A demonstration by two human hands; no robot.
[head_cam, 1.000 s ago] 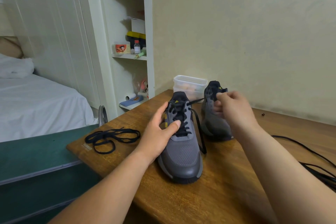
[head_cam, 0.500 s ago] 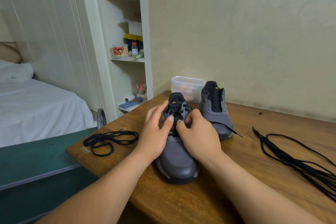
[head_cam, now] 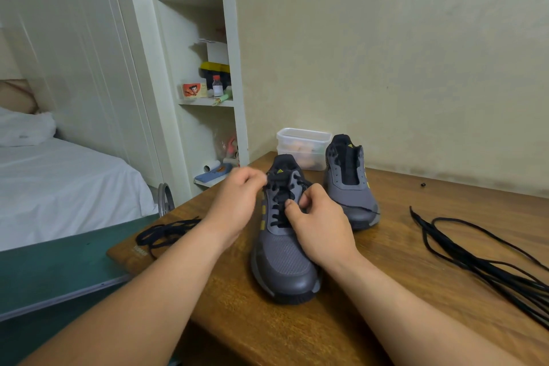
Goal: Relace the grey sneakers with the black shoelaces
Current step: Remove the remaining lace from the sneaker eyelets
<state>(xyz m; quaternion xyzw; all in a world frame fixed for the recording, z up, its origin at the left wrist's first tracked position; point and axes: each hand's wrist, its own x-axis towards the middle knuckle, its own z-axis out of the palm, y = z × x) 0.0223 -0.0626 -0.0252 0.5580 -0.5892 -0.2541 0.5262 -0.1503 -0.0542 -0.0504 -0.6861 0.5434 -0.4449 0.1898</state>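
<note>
Soft, warm indoor light, fairly even and rather dim, casts a yellow-green tint on the wall (head_cam: 386, 53). Faint shadows lie beneath the near sneaker (head_cam: 285, 261) on the bench (head_cam: 416, 232). Motion blur smears the left hand (head_cam: 234, 202); wide-angle distortion bends the shelf (head_cam: 230, 38) upright

A second ago the right hand (head_cam: 319, 223) was up by the far sneaker (head_cam: 353, 196), pulling the lace (head_cam: 280, 205) taut; it has since come down to pinch the lacing on the near sneaker (head_cam: 285, 258). The left hand (head_cam: 237, 202), then flat on that sneaker's side, now pinches at its top eyelets.
</note>
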